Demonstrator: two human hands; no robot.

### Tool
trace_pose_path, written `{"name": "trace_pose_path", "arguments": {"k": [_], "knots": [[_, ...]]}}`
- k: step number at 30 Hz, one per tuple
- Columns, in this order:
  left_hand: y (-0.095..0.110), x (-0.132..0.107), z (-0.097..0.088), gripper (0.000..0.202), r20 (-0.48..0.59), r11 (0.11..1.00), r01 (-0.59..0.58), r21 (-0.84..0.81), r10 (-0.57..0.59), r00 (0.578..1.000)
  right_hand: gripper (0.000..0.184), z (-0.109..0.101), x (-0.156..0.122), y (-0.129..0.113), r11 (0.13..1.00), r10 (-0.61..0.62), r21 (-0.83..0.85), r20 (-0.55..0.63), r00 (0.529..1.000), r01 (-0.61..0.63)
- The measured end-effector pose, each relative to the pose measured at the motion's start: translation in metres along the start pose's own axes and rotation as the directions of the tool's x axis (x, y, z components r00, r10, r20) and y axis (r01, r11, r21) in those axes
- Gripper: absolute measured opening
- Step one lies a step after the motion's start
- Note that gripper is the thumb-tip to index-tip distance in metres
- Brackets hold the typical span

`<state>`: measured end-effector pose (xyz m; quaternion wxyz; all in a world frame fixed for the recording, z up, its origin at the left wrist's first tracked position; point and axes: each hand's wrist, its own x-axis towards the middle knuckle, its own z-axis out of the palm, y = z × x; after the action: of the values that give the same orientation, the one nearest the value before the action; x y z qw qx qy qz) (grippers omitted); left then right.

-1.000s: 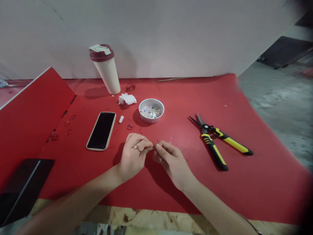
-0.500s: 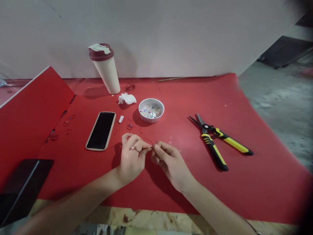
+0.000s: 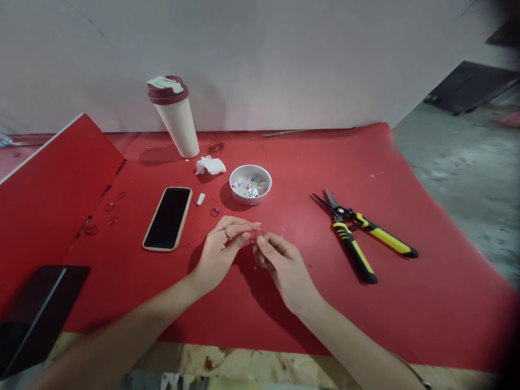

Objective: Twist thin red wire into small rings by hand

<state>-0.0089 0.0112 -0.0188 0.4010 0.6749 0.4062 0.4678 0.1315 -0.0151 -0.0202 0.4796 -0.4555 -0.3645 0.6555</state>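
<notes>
A thin dark red cord (image 3: 252,238) runs in loops between my two hands, above the red table. My left hand (image 3: 219,252) has the cord lying along its fingers, with the thumb bent in against it. On one of its fingers sits a ring. My right hand (image 3: 284,265) pinches the cord between thumb and forefinger, close to the left fingertips. Just beyond the hands lies a small ring with a purple bead (image 3: 215,212). Behind it stands a white bowl (image 3: 251,199) holding many small coloured beads.
Open yellow-and-black shears (image 3: 357,233) lie at the right. To the left are a phone (image 3: 167,219), a small white piece (image 3: 200,199), several thin rings (image 3: 91,229) and a dark flat device (image 3: 36,314). A tumbler (image 3: 177,122) and crumpled tissue (image 3: 210,165) stand farther back.
My left hand has opened from a tight pinch, its fingers now stretched toward the right with the cord along them. My right hand keeps its pinch in nearly the same place.
</notes>
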Motion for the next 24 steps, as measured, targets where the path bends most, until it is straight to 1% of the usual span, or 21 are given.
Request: {"name": "trace_pose_path", "arguments": {"k": [2, 6, 9, 11, 14, 16, 17, 18, 20, 22, 24], "knots": [[0.001, -0.001, 0.000, 0.018, -0.003, 1.000, -0.009, 0.000, 0.009, 1.000, 0.036, 0.001, 0.000, -0.001, 0.999, -0.006, -0.041, -0.020, 1.000, 0.006], [0.004, -0.003, -0.001, 0.018, 0.004, 0.994, -0.027, 0.105, 0.027, 1.000, 0.038, 0.000, -0.001, -0.004, 0.992, -0.030, -0.123, -0.076, 0.997, 0.020], [0.008, -0.003, -0.003, 0.016, 0.011, 0.985, -0.074, 0.156, 0.073, 0.997, 0.036, -0.001, -0.002, -0.004, 0.987, -0.066, -0.150, -0.109, 0.992, 0.049], [0.010, -0.004, -0.003, 0.016, 0.031, 0.979, -0.119, 0.166, 0.116, 0.993, 0.033, -0.002, -0.002, -0.003, 0.988, -0.089, -0.135, -0.138, 0.986, 0.071], [0.011, -0.004, -0.002, 0.015, 0.060, 0.968, -0.163, 0.192, 0.154, 0.986, 0.028, -0.003, -0.001, -0.003, 0.994, -0.100, -0.066, -0.177, 0.979, 0.089], [0.012, -0.004, 0.000, 0.013, 0.062, 0.956, -0.177, 0.234, 0.167, 0.984, 0.026, -0.004, -0.001, -0.006, 0.995, -0.099, -0.025, -0.180, 0.979, 0.096], [0.011, -0.004, 0.001, 0.011, 0.062, 0.950, -0.182, 0.255, 0.172, 0.983, 0.025, -0.004, -0.001, -0.007, 0.994, -0.110, -0.033, -0.175, 0.978, 0.106], [0.011, -0.005, 0.002, 0.009, 0.063, 0.944, -0.189, 0.272, 0.178, 0.982, 0.025, -0.004, -0.002, -0.010, 0.990, -0.133, -0.073, -0.169, 0.977, 0.123], [0.011, -0.006, 0.002, 0.008, 0.071, 0.940, -0.194, 0.281, 0.181, 0.981, 0.024, -0.005, -0.003, -0.014, 0.958, -0.211, -0.227, -0.145, 0.967, 0.175], [0.011, -0.008, 0.000, 0.014, 0.066, 0.954, -0.170, 0.245, 0.159, 0.985, 0.023, -0.006, -0.005, -0.017, 0.883, -0.305, -0.404, -0.104, 0.947, 0.240], [0.011, -0.010, -0.003, 0.025, 0.025, 0.973, -0.130, 0.188, 0.128, 0.991, 0.019, -0.006, -0.006, -0.018, 0.787, -0.399, -0.533, -0.056, 0.915, 0.310]]}}
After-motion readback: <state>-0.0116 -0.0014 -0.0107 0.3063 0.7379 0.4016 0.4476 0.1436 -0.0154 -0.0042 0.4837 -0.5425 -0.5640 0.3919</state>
